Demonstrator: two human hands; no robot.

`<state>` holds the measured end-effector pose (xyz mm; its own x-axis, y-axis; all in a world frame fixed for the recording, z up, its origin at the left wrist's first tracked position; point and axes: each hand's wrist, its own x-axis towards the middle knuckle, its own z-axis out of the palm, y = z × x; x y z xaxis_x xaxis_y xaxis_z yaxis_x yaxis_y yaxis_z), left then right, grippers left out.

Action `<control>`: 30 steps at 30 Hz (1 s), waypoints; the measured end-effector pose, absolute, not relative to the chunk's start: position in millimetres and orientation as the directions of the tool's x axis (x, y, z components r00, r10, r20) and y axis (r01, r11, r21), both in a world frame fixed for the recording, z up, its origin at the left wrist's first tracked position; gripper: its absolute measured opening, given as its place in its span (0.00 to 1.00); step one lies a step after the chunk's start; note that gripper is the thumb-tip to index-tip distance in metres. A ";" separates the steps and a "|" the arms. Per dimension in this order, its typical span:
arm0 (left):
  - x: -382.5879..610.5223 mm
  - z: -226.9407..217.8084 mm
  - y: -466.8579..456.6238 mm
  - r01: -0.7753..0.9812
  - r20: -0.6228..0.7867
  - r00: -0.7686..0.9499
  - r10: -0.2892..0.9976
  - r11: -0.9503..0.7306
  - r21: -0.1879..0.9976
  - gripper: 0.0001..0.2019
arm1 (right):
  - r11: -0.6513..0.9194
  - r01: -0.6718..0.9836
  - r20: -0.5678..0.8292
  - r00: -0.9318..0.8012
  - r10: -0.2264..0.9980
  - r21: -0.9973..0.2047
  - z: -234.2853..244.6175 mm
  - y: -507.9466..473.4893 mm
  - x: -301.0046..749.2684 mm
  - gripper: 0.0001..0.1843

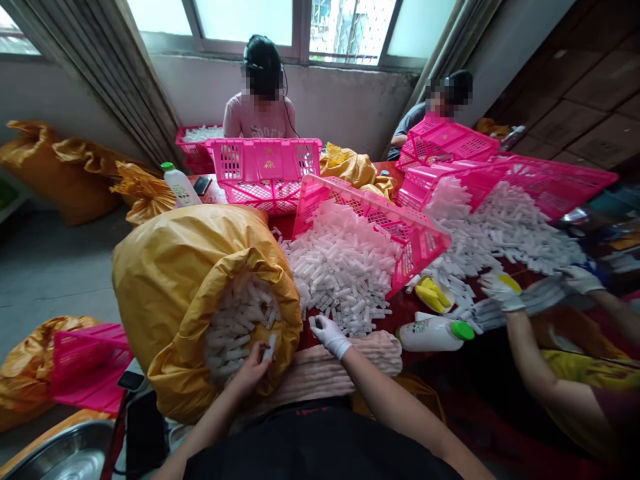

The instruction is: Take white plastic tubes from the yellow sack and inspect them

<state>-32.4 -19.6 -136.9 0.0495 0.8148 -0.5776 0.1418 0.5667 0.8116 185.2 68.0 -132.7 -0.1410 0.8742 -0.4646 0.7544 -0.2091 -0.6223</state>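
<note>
My left hand (253,369) is bare and pinches a small white tube (271,347) at the mouth of a big yellow sack (175,280) full of the same white tubes. My right hand (329,335) wears a white glove and rests with curled fingers at the near edge of a heap of white tubes (345,267) spilling from a tipped pink basket (400,230). A row of pale tubes (340,363) lies lined up under my right forearm.
A co-worker's gloved hands (503,291) work at another tube heap (500,230) on the right. Two people sit at the far side behind pink baskets (265,167). A white bottle with green cap (434,333) lies near, yellow caps in a dish (433,295).
</note>
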 end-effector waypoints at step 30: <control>29.6 -42.5 -31.9 -0.519 -0.125 0.704 0.699 0.627 0.581 0.19 | -0.430 -0.742 -0.419 -0.220 0.881 -0.515 -9.7 13.5 152.6 0.15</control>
<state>29.6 -31.9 -42.5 0.7042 0.6989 -0.1247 -0.5194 0.6270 0.5807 152.6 13.5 -9.7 -0.2197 0.8812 -0.4187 -0.7421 -0.4295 -0.5146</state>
